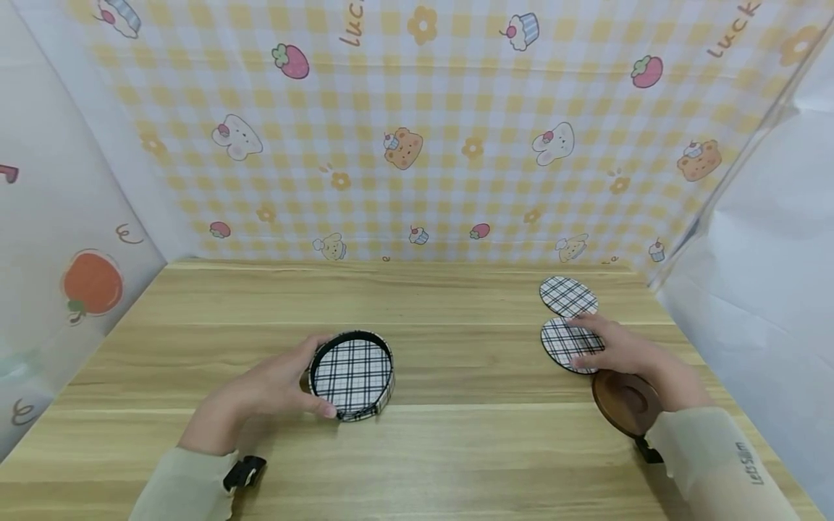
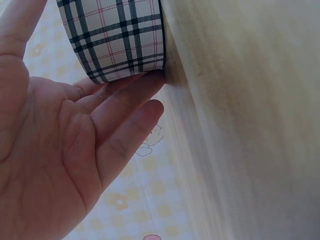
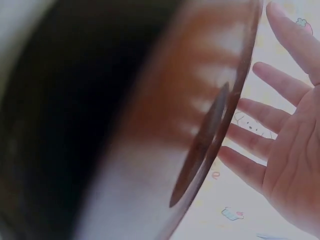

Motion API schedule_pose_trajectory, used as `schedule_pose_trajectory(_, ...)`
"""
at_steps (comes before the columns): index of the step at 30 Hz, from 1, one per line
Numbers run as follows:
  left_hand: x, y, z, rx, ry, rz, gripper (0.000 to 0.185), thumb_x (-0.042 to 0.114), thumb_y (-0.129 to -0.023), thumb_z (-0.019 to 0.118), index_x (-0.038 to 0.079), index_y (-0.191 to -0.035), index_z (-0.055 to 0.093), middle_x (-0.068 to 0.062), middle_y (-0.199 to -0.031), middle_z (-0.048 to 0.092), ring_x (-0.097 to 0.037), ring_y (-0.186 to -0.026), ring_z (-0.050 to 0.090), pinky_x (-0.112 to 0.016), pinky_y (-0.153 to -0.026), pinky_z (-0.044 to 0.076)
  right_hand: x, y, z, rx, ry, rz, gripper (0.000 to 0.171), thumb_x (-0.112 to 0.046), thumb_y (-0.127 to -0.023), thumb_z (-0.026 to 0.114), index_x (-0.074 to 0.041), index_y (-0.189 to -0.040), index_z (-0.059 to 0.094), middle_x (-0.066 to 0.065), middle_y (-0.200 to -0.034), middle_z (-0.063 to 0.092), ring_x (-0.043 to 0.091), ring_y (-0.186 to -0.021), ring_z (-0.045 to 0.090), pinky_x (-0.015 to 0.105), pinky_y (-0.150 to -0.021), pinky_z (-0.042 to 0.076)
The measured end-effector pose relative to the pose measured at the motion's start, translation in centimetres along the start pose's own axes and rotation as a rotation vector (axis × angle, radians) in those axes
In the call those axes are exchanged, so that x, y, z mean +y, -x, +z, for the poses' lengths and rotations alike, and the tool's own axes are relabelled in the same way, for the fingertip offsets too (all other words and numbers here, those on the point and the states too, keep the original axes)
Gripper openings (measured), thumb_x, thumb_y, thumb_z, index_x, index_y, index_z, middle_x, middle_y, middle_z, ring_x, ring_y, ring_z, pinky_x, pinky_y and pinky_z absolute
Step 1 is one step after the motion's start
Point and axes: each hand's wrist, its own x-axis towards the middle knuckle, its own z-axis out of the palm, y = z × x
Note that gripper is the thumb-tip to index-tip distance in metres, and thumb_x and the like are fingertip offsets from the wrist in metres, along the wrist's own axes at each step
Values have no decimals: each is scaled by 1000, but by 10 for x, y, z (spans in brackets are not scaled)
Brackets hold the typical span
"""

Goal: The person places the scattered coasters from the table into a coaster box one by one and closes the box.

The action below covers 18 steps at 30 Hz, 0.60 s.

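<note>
Plaid coaster (image 1: 568, 344), the nearer of two lying at the right of the wooden table (image 1: 456, 449) — my right hand (image 1: 622, 351) rests on it with fingers straight and spread, nothing pinched yet. The wrist view agrees: fingers (image 3: 270, 116) fanned, apart. Just behind it lies the second plaid coaster (image 1: 567, 296), the two edges touching or nearly so; I can't tell which. A brown round dish (image 1: 625, 402) sits right under my wrist, close enough to knock.

Over at centre-left, the round plaid holder (image 1: 354, 375) stands on the table with a plaid face showing inside its black rim. My left hand (image 1: 276, 391) steadies it, fingers (image 2: 127, 102) lying flat along its wall, thumb at the near side, not curled tight.

To do this well, I judge: press lightly, slide the coaster towards me until a fingertip gets under its edge, keep the wrist high over that dish, and hold the holder firm.

Pale wood grain underfoot, yellow checked backdrop (image 1: 417, 130) with strawberries and bears behind, white panels at the sides.
</note>
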Motion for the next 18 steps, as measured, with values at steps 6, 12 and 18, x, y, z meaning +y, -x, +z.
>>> schedule_pose_trajectory(6, 1, 1, 0, -4, -5, 33, 112, 52, -67, 85, 5, -151, 29, -22, -147, 48, -45, -132, 49, -69, -105, 39, -3, -1, 1, -14, 53, 24, 80, -39, -81, 80, 2, -142, 48, 42, -149, 29, 69, -131, 26, 78, -98, 33)
schedule_pose_trajectory(12, 2, 1, -1, -1, 4, 49, 110, 52, -67, 85, 5, -150, 30, -22, -147, 48, -45, -131, 49, -69, -105, 40, -7, -2, 3, -18, 86, 32, 81, -41, -80, 81, -2, -143, 49, 39, -150, 30, 67, -127, 31, 76, -91, 40)
schedule_pose_trajectory(18, 2, 0, -2, 0, -5, 54, 110, 51, -67, 85, 5, -150, 29, -22, -147, 48, -45, -132, 49, -68, -105, 40, -12, 0, 5, -28, 73, 48, 86, -41, -77, 83, -4, -145, 45, 36, -154, 25, 62, -128, 30, 76, -91, 41)
